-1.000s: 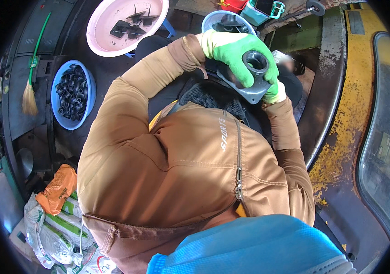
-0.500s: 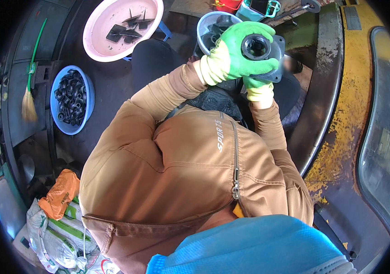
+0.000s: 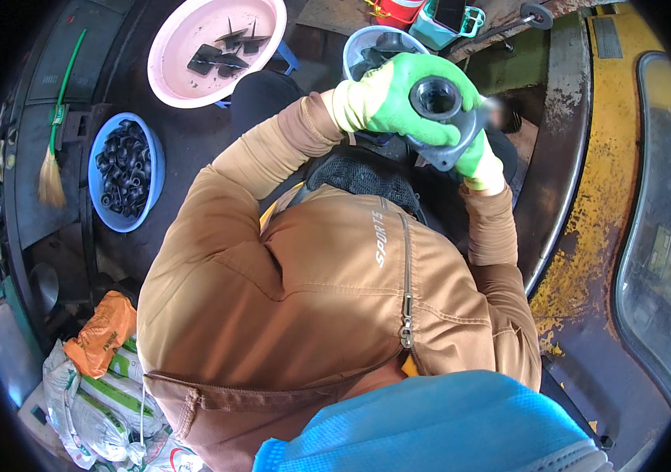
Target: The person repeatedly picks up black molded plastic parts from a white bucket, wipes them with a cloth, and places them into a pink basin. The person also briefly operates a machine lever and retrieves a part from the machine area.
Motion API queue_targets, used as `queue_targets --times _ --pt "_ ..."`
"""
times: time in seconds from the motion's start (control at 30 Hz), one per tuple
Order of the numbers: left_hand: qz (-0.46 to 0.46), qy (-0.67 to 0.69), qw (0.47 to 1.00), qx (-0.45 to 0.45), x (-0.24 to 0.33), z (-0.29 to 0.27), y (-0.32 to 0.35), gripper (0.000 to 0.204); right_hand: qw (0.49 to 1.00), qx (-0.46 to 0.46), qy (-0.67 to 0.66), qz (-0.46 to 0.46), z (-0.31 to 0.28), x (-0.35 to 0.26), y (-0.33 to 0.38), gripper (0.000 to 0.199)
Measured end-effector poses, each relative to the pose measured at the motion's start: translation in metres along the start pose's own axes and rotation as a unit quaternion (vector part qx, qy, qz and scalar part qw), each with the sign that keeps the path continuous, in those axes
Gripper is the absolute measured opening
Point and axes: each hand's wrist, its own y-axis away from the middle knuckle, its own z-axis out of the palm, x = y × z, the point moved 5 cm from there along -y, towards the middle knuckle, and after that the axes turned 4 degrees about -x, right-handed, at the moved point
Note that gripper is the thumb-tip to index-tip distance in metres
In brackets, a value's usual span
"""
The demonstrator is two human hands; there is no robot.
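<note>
left hand (image 3: 400, 96), in a bright green coated glove with a pale yellow-green cuff: grip wrapped around a dark grey flanged part with a round hollow collar (image 3: 467, 122), its digits spread to either side of the collar. right hand (image 3: 477, 160), gloved alike: set against the lower right side of the same part; its digits are largely hidden behind it, so i cannot tell how far that grip is drawn in. the part is held up in front of the worker's body, with the collar's open bore facing the head camera and one flange corner pointing down toward the lap.

both arms are in the sleeves of a brown zipped jacket (image 3: 327, 259). just beyond the left hand stands a pale blue round plastic basin (image 3: 348, 59) with dark pieces inside. near it, farther out, i note a red container (image 3: 398, 11) and a teal plastic container with a handle (image 3: 432, 33).

to the worker's left, a pink round plastic basin (image 3: 169, 77) holds a few dark flat plates with pointed stems (image 3: 211, 60). nearer on that side, a blue oval plastic basin (image 3: 160, 169) is heaped with small black curved parts (image 3: 123, 169). to the right runs a machine panel in chipped yellow paint (image 3: 579, 252).
</note>
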Motion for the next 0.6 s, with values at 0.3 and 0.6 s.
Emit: queue_targets --times 0.3,0.6 --pt "0.005 -0.056 0.987 0.152 0.005 -0.010 -0.003 0.041 0.950 0.235 0.181 -0.095 0.003 0.004 -0.003 0.043" --pt "0.027 -0.082 0.981 0.176 0.020 0.004 -0.001 0.039 0.980 0.172 -0.061 -0.078 0.012 -0.023 -0.020 0.039"
